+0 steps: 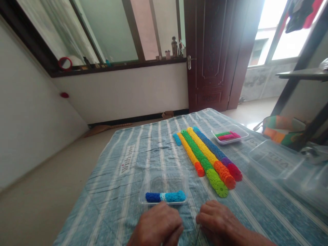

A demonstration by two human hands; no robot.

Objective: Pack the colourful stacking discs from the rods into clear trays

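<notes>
My left hand (pixel 158 223) is curled closed at the bottom middle, just in front of a clear plastic box (pixel 164 172). Inside that box lies a row of dark blue, pale and light blue notched discs (pixel 175 196). To the right, my right hand (pixel 221 218) is also closed, apart from the left one. Both palms are hidden, so what the fingers hold, if anything, cannot be made out. Beyond my right hand lie long rows of stacked notched plastic discs (pixel 198 152) in yellow, green, orange, blue and red. A short light blue stack (pixel 176 139) lies beside their far left end.
A second clear box (pixel 232 140) with green and pink discs stands behind the rows. Larger clear containers (pixel 276 159) stand at the right. Everything rests on a blue striped cloth (pixel 123 191). A brown door (pixel 215 51) and a window ledge (pixel 120 67) are behind.
</notes>
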